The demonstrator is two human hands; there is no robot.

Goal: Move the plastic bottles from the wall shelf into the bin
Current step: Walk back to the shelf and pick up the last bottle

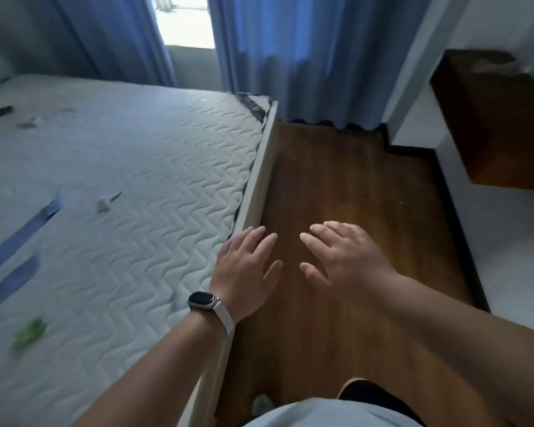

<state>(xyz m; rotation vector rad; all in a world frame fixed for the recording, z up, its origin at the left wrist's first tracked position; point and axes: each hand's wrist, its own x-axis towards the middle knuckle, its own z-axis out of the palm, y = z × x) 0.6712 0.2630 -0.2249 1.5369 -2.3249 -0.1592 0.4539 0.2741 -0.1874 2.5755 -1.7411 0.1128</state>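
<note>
Both of my hands are held out in front of me over the wooden floor, empty, with fingers straight and spread. My left hand (pixel 247 266), with a watch on its wrist, hovers beside the mattress edge. My right hand (pixel 342 257) is just to its right. A dark brown wall shelf (pixel 490 118) hangs on the white wall at the upper right; its top is blurred and I make out no bottles on it. No bin is in view.
A bare quilted mattress (pixel 136 195) fills the left side, with small scraps, blue strips and a green wrapper (pixel 28 332) on it. A strip of wooden floor (pixel 336 180) runs between bed and wall. Blue curtains (pixel 305 57) hang at the far end.
</note>
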